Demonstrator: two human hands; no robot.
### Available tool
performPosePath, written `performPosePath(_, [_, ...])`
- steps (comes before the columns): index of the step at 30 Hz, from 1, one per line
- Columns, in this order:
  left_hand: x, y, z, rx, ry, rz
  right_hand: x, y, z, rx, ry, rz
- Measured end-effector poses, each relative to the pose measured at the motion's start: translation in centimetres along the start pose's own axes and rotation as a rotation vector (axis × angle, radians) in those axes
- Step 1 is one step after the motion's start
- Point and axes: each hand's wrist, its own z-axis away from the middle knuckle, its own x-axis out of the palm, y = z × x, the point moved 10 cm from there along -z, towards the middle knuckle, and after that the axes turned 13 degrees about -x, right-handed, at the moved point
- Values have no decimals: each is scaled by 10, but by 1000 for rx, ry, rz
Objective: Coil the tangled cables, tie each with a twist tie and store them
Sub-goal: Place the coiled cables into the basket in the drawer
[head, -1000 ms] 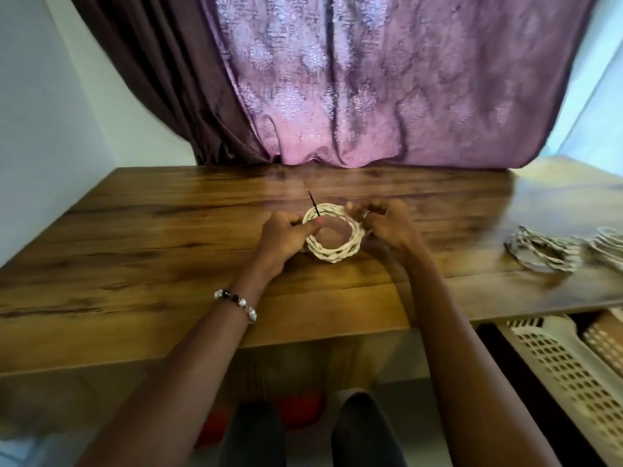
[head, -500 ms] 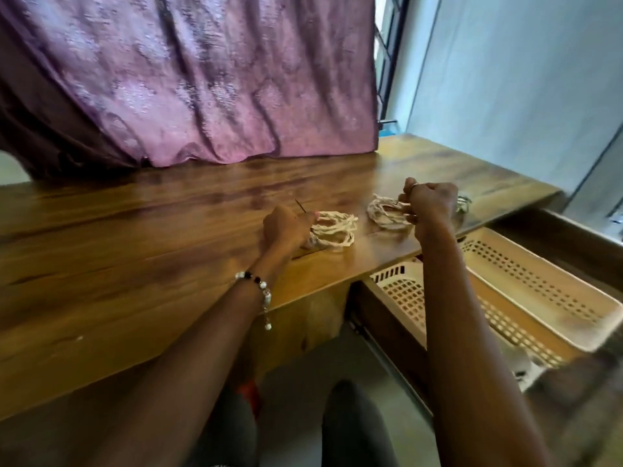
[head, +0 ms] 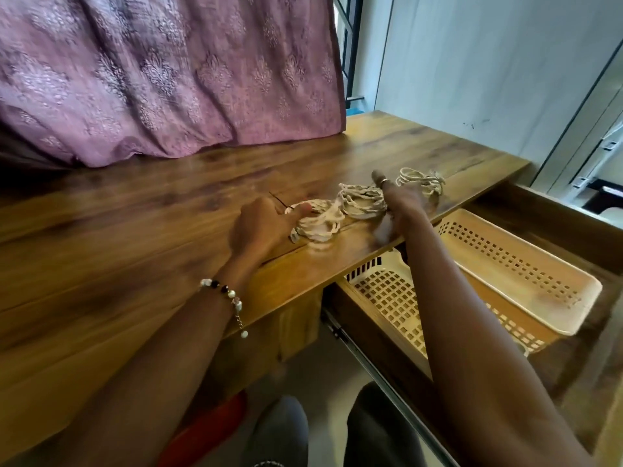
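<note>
The left hand (head: pixel 258 227) pinches the nearest cable coil (head: pixel 318 222) on the wooden desk (head: pixel 135 230), its dark twist tie (head: pixel 279 201) poking up. The right hand (head: pixel 399 205), blurred, reaches for the middle coil (head: pixel 362 200), grip unclear; probably gathering them for the basket (head: pixel 526 264) in the open drawer (head: pixel 573 230). A purple curtain (head: pixel 168 72) hangs behind.

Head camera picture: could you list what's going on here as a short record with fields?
Setting: wooden table in front of a purple curtain
Cable coils on table: three
Left hand: holds the nearest coil, a thin black tie sticking up by the thumb
Right hand: over the middle coil; blurred, grip unclear
Far coil: untouched
Storage: two cream baskets in an open drawer, no cables visible inside
</note>
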Motion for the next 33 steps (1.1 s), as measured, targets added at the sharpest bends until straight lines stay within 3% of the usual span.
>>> performPosePath(4, [2,8,6,55,5,-60,0,4,6,-27,-35,84])
performPosePath(8, [-3,-6,2,55,-53,163,-2,-9,25,-121,-44,171])
performPosePath(11, [-2,-23,-4,-42,-154,424,-1,-8,31,-142,-53,173])
performPosePath(16, [2,-9,2,-24,-197,458,-9,-13,36,-209,-40,142])
performPosePath(22, [-1,-5,4,-34,-138,447,-16,-7,40,-137,-82,-266])
performPosePath(26, [-3,4,11,0,-46,494,-58,-5,38,-135,-66,-341])
performPosePath(33, [47,121,79,122,-298,638,-189,21,34,-38,127,-240])
